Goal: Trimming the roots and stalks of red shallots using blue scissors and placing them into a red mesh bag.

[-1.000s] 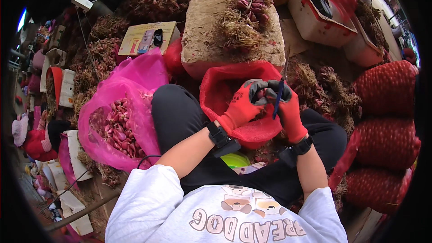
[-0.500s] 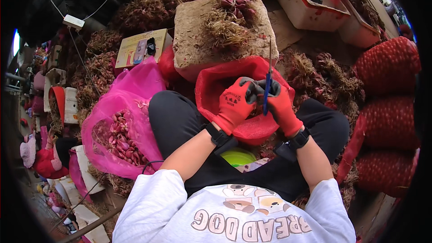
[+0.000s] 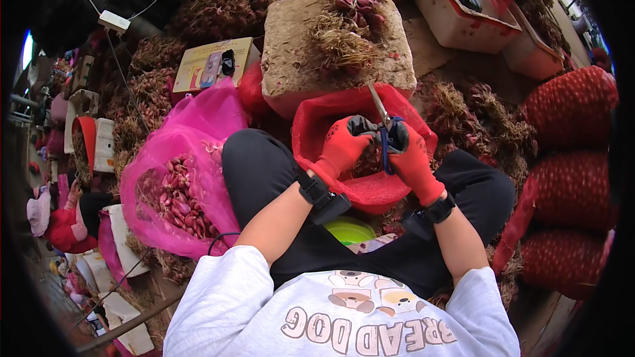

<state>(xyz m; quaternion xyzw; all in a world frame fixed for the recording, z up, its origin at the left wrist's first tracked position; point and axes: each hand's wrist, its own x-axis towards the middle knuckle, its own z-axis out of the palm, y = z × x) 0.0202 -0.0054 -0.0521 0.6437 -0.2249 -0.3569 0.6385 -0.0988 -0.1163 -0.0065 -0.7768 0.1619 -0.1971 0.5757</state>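
Observation:
A pair of scissors (image 3: pixel 379 106) with blue handles is gripped in my right hand (image 3: pixel 415 162), its blades pointing away from me. Beside it, my left hand (image 3: pixel 345 146) is closed with the fingertips pinched near the handles. What those fingers hold, if anything, is too small to make out. Both hands wear red gloves with grey-black palms. They hover over the mouth of an open red mesh bag (image 3: pixel 311 109) between my knees. Past the bag, a bunch of shallots (image 3: pixel 360 5) with dry tops rests on a worn pale foam block (image 3: pixel 284 39).
A pink mesh bag (image 3: pixel 142 211) of loose shallots (image 3: pixel 178 195) lies at my left. Filled red sacks (image 3: pixel 570 185) are stacked on the right. Bunched shallots (image 3: pixel 486 116) cover the ground. A yellow carton (image 3: pixel 192 69) and white foam box (image 3: pixel 463 30) stand farther off.
The scissors have turned, their blades swinging from nearly upright to leaning left and showing wider. My left hand has shifted slightly and rotated beside them. The view has moved a little.

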